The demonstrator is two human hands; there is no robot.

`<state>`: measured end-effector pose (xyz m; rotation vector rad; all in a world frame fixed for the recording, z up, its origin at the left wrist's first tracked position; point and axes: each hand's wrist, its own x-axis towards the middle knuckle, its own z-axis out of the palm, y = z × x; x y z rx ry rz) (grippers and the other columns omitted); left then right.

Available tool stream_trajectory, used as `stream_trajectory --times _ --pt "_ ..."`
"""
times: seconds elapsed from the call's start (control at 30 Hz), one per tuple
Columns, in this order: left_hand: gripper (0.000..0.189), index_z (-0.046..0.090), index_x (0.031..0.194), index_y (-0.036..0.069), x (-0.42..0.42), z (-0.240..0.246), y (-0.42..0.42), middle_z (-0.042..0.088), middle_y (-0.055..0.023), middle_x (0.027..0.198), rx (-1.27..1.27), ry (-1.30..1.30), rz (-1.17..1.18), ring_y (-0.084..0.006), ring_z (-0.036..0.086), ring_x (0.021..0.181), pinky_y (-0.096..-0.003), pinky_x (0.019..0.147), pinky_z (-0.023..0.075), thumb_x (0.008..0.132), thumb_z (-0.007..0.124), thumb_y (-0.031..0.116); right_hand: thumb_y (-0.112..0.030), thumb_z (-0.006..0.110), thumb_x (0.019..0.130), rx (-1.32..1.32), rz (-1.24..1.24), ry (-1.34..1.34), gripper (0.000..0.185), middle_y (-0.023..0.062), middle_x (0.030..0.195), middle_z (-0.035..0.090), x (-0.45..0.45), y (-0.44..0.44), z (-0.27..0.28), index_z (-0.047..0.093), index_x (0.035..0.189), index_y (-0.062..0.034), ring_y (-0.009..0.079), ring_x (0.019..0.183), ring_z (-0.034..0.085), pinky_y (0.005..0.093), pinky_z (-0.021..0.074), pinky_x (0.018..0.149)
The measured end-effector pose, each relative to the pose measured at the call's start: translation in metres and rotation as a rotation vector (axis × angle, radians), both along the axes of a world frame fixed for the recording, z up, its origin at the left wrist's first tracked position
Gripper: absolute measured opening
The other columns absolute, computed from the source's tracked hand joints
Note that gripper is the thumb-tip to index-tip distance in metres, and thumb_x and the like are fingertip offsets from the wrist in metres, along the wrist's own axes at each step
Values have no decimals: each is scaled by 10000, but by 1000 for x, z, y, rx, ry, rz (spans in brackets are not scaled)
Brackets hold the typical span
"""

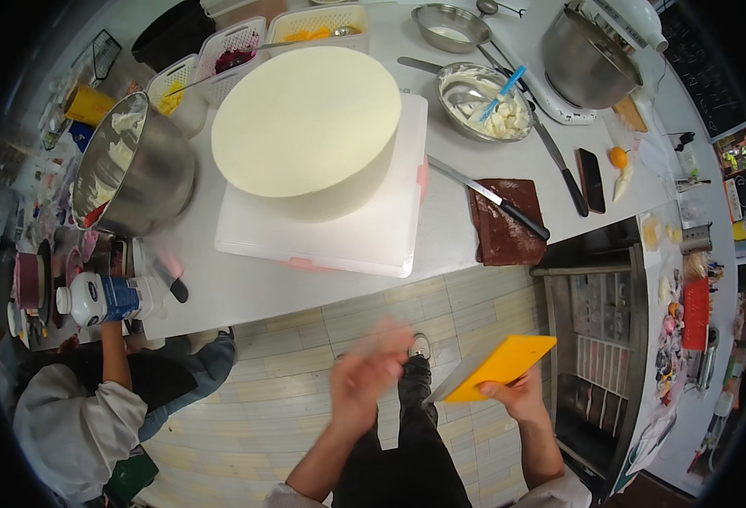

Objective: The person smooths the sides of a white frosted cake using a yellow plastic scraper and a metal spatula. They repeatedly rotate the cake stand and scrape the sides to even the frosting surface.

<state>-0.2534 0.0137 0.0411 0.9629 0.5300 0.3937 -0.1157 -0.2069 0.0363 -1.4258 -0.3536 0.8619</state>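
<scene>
In my right hand is a scraper with a yellow handle and a flat grey blade, held over the floor in front of the table. My left hand is raised beside it, blurred, with no object visible in it. Beyond my hands, a large round cake with smooth pale frosting rests on a white plastic board or lid with pink clips. Right of it a black-handled spatula lies across a folded brown cloth. Behind stands a metal bowl of cream with a blue spatula.
A steel mixing bowl with cream stands left of the cake; baskets of fruit are behind it. A stand mixer, a long spatula and a phone are at right. Another person holds a white bottle at left.
</scene>
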Motion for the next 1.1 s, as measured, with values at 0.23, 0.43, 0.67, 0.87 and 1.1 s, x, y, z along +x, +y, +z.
stream_trajectory --times 0.23,0.43,0.67,0.87,1.1 --pt "719 376 1490 74 32 -13 71 387 -113 1552 -595 -431 196 -286 347 1442 -468 1214 215 820 593 223 -31 814 821 -41 -90 -25 328 64 1011 725 34 -24 -8 666 1113 -8 144 927 687 287 545 825" --pt "643 399 1468 83 28 -6 80 439 -102 1511 -586 -480 359 -275 402 1390 -448 1187 266 868 579 227 -64 827 815 -93 -78 -72 332 59 988 724 66 -39 -13 668 1100 -4 135 880 680 278 540 802" --pt "495 510 1354 44 20 -8 76 559 -104 1386 -689 -537 495 -274 501 1293 -438 1152 321 977 555 363 -140 841 818 -82 0 -101 339 39 946 717 79 -33 -19 671 1083 -15 125 831 665 268 525 770" --pt "507 526 1328 18 14 -7 80 553 -117 1390 -684 -583 497 -283 489 1311 -424 1152 330 999 526 403 -68 812 836 -66 57 -111 270 59 960 718 77 -27 -18 674 1055 9 120 852 663 261 522 766" --pt "461 527 1374 36 9 -18 78 455 -116 1514 -708 -617 392 -293 382 1431 -448 1194 284 977 495 269 -168 856 807 -92 47 -171 322 33 912 704 69 -22 -20 675 1026 -16 115 807 650 259 518 750"
